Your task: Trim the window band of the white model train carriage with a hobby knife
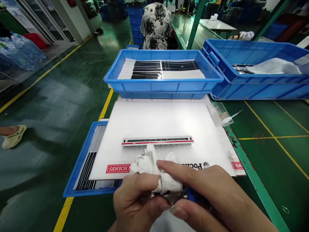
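My left hand (134,201) and my right hand (202,199) meet at the bottom of the view, pinching a crumpled white cloth (156,170). A blue-handled tool (191,195) lies against my right palm, and its metal end (175,196) disappears into the cloth. Fingers hide most of the tool, so its kind cannot be told. Just beyond the cloth, a silver model train carriage body (157,141) with a red stripe lies on its side on a white Hornby-printed board (156,120). Neither hand touches it.
Behind the board, a blue tray (163,84) holds rows of black-and-white strips. A blue crate (256,87) stands to the right, with a clear plastic box (220,116) near the board's corner. A co-worker in a floral top (156,25) sits beyond, and another person's foot (14,137) shows at left.
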`<move>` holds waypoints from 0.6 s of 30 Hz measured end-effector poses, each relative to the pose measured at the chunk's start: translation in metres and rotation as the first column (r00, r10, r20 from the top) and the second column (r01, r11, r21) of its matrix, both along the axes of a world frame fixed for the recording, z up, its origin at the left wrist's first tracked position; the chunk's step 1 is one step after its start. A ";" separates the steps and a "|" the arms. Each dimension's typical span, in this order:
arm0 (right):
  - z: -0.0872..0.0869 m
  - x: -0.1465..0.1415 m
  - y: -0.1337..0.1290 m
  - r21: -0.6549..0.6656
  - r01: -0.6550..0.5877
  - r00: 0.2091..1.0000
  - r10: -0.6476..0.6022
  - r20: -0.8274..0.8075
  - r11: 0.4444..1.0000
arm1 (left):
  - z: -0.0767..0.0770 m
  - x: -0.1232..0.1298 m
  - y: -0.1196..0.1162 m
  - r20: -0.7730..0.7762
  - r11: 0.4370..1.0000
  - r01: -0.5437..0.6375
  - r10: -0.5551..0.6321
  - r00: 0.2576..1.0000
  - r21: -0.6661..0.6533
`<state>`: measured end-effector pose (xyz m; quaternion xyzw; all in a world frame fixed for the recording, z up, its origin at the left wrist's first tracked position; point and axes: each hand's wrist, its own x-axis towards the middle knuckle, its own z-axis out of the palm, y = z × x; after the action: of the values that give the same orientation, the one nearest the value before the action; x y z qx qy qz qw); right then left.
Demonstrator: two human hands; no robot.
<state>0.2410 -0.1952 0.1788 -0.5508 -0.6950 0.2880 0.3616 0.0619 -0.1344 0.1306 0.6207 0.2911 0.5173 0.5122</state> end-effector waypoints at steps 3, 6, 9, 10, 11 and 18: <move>0.002 -0.002 0.003 0.006 -0.001 1.000 0.001 0.001 1.000 | 0.000 -0.001 0.002 -0.014 0.999 0.043 -0.043 0.999 0.012; 0.003 -0.003 0.003 -0.002 0.004 1.000 -0.004 -0.004 1.000 | -0.002 -0.002 0.002 -0.003 0.998 0.062 -0.062 0.998 0.030; 0.003 -0.004 0.002 -0.013 0.014 1.000 -0.014 -0.024 1.000 | -0.002 -0.003 0.002 -0.002 0.998 0.058 -0.058 0.998 0.036; 0.004 -0.004 0.002 -0.012 0.015 1.000 -0.015 -0.024 1.000 | -0.002 -0.003 0.003 -0.001 0.998 0.060 -0.060 0.998 0.027; 0.004 -0.004 0.002 -0.011 0.013 1.000 -0.014 -0.020 1.000 | -0.001 -0.003 0.003 0.001 0.998 0.063 -0.063 0.998 0.016; 0.002 -0.002 0.002 -0.062 -0.016 0.999 0.014 -0.031 0.998 | 0.000 -0.005 0.002 -0.020 0.996 0.078 -0.077 0.997 0.041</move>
<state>0.2385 -0.1929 0.1813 -0.5521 -0.6841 0.3205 0.3526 0.0571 -0.1321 0.1306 0.6469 0.2606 0.4971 0.5162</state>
